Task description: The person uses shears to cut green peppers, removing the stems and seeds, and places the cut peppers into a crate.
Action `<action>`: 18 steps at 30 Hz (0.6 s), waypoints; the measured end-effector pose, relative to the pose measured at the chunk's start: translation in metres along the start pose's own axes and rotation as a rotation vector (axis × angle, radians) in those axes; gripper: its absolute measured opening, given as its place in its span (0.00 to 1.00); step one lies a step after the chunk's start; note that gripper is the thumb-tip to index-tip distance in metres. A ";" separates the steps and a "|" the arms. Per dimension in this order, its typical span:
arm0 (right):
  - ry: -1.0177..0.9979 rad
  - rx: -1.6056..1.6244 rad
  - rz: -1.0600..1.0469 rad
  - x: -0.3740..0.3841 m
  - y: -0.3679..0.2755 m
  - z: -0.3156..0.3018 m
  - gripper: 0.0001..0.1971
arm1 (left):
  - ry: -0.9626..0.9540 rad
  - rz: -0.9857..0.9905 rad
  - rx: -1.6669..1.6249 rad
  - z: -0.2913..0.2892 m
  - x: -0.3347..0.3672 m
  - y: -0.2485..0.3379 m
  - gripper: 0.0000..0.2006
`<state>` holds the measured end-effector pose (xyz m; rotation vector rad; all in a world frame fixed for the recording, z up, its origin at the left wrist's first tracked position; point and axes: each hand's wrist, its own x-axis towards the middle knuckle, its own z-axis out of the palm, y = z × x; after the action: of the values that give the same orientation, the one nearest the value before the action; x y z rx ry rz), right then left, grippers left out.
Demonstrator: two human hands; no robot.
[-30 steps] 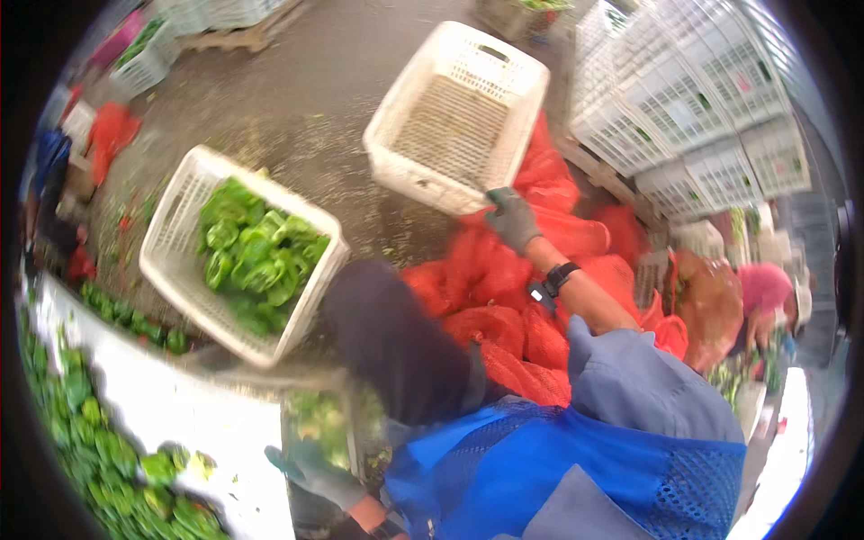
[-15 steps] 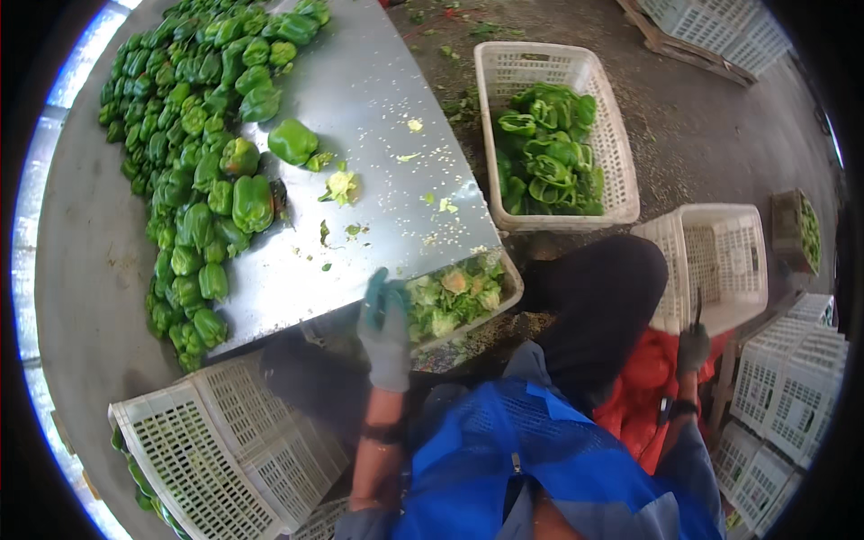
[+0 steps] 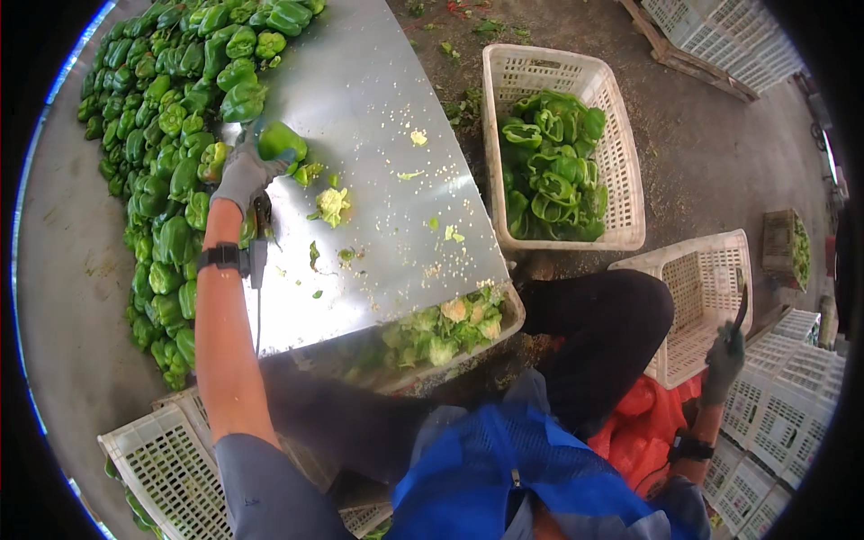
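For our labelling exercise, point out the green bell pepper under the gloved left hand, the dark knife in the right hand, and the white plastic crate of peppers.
green bell pepper (image 3: 282, 141), head view, top.
dark knife (image 3: 741, 304), head view, blade.
white plastic crate (image 3: 625, 153), head view, right wall.

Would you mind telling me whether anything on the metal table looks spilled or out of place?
Yes: pale cores and green scraps lie scattered over the bare metal table, apart from the pepper pile. The gloved left hand is on a loose green pepper. The right hand grips a dark tool.
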<state>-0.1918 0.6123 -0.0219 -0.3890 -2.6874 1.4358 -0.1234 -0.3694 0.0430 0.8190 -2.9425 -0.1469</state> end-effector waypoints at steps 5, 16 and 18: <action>-0.238 -0.003 -0.233 -0.006 -0.232 0.120 0.23 | -0.061 -0.002 -0.026 0.053 0.019 0.043 0.63; -0.886 0.432 -0.166 -0.052 -0.356 0.509 0.20 | 0.176 0.111 -0.264 0.065 -0.132 0.066 0.52; -0.916 0.402 -0.125 -0.083 -0.340 0.538 0.18 | 0.108 0.087 -0.268 0.058 -0.168 0.100 0.53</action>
<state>-0.2725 -0.0242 -0.0385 0.6033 -2.7481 2.4822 -0.0376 -0.1930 -0.0118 0.6379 -2.7686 -0.4635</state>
